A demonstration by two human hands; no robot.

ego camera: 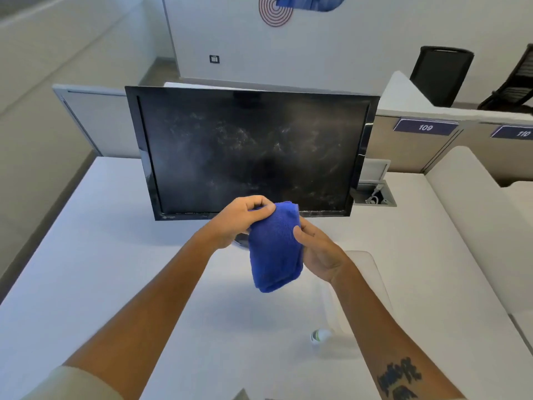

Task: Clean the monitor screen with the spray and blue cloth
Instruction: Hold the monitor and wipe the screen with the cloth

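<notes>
1. Both hands are up in front of the monitor, sharing one blue cloth (275, 246) between them, held above the desk.
2. Left hand (242, 220) has its fingers curled over and pinches the cloth's upper left corner, thumb pressed against the fabric.
3. Right hand (318, 252) cups the cloth's right edge, thumb lying on the front of it, the other fingers hidden behind the fold.
4. That cloth hangs bunched and folded, its top edge overlapping the monitor's lower bezel from this view; whether it touches the bezel I cannot tell.
5. Behind it, the monitor (251, 151) stands upright on the white desk (115, 255), black frame, dark screen.
6. And look at that screen: pale smears and specks scattered across the middle and down toward the lower right corner.
7. Down near the right forearm, a small white bottle (320, 336) with a green band sits on the desk, well apart from the cloth; too blurred to say for sure that it is the spray.
8. Right of the monitor, an open cable box (375, 194) is set into the desktop with a white cable inside.
9. Partition labels 109 (425, 127) and 110 show beyond, and a black chair (441, 73) sits further back.
</notes>
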